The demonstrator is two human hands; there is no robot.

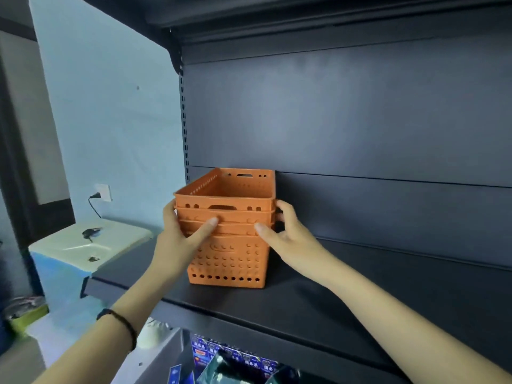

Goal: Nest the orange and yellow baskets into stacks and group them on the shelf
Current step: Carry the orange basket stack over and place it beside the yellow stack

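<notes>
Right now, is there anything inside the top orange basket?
The top orange basket looks empty where its far and side inner walls show. Its floor is hidden behind the near rim, so something flat could lie there. More orange baskets are nested under it, on the shelf.

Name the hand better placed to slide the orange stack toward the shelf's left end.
Right hand: it presses the orange stack's right side, so it can push leftward. The left hand blocks that side.

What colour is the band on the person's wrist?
Black. The band circles the left wrist, clearest in the head view.
</notes>
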